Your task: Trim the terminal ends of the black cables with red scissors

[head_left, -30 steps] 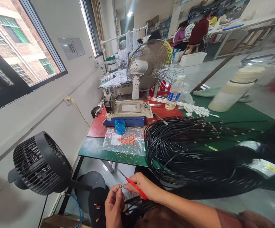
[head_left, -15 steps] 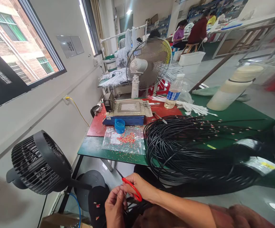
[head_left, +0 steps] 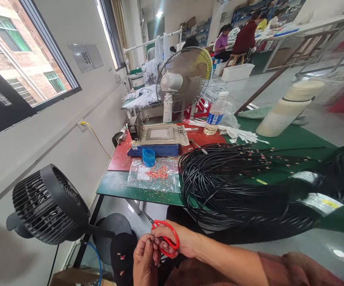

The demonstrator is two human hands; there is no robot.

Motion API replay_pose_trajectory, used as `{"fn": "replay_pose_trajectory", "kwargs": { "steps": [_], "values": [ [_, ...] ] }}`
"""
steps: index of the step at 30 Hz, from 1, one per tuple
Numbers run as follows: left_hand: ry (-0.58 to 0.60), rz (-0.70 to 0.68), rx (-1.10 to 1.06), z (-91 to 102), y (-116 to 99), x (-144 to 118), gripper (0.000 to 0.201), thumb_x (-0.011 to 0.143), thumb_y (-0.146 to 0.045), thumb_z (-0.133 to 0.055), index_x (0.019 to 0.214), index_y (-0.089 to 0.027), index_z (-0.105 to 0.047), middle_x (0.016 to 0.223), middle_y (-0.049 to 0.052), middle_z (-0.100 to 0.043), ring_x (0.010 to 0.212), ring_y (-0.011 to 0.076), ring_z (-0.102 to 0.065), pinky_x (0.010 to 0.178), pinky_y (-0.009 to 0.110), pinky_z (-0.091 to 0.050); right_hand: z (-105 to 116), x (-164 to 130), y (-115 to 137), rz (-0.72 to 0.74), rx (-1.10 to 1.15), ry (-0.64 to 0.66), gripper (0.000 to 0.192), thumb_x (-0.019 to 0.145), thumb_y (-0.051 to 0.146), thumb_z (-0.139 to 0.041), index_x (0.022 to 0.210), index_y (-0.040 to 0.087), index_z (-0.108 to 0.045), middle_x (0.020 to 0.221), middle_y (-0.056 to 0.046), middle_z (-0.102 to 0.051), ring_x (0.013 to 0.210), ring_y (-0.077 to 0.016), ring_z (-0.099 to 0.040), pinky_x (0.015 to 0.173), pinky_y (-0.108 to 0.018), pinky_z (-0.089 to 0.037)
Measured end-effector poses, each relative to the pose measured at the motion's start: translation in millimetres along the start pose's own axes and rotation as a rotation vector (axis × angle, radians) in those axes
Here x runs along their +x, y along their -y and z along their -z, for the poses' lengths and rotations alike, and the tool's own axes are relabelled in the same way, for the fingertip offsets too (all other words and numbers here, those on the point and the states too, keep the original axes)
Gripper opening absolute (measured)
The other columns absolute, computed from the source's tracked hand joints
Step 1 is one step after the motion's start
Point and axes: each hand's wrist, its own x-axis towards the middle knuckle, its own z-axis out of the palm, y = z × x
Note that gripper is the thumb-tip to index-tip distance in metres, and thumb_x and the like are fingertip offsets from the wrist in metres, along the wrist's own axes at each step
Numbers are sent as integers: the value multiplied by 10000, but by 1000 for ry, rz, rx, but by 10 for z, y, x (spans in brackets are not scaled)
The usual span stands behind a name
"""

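As right hand (head_left: 182, 238) holds red-handled scissors (head_left: 167, 224), left hand (head_left: 145, 255) pinched closed, contents unclear.

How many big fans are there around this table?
2: the black fan, by the wall left of the table; the white fan, beyond the blue machine. More might be hidden farther back.
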Motion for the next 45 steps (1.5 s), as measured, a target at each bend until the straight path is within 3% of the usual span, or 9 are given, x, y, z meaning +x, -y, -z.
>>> {"fn": "replay_pose_trajectory", "kwargs": {
  "steps": [7,18,24,28,34,41,45],
  "values": [
    [7,5,30,-83,-67,-34,184,627,-344,-589,594,-167,-551,490,-76,-493,426,-6,-305,457,198,-216,49,-21,35,113,-143,-27,431,678,512,-583,522,112,-551,375,40,-445,298,-42,-350,296,-162,-218],
    [75,-12,77,-8,-39,-28,206,666,-328,-545,546,-162,-543,522,-52,-528,451,1,-327,479,215,-217,39,-1,7,40,-64,4,313,661,409,-618,563,119,-558,401,45,-481,324,-40,-380,328,-156,-264],
    [-5,-10,60,15,-17,-3,144,649,-325,-570,673,-184,-592,539,-57,-532,486,9,-387,504,199,-277,-25,-53,21,75,-102,-59,396,682,487,-592,548,116,-554,380,49,-449,302,-45,-364,303,-163,-235],
    [10,-16,63,16,-18,-15,154,669,-321,-546,718,-185,-601,549,-54,-540,478,5,-358,481,198,-251,-19,-68,8,165,-142,-21,456,644,552,-616,562,106,-567,375,48,-438,311,-47,-365,315,-166,-244],
    [0,-17,50,-6,-19,-36,163,665,-340,-547,703,-188,-592,593,-37,-579,555,35,-451,546,198,-329,-17,-64,-5,204,-182,5,467,628,560,-634,569,101,-568,385,42,-449,334,-46,-380,346,-166,-270],
    [-22,-27,20,-3,-18,-9,153,667,-342,-545,696,-199,-589,479,-85,-477,452,3,-340,512,188,-308,-16,-48,-71,268,-141,12,453,645,553,-620,571,113,-537,400,51,-443,336,-47,-382,347,-166,-284],
    [-49,-53,54,-16,-28,-13,150,653,-328,-567,734,-205,-596,573,-64,-570,524,15,-437,533,182,-338,-20,-49,-70,285,-145,-27,464,667,566,-594,594,111,-548,398,53,-443,317,-44,-373,337,-163,-272]
  ]
}}
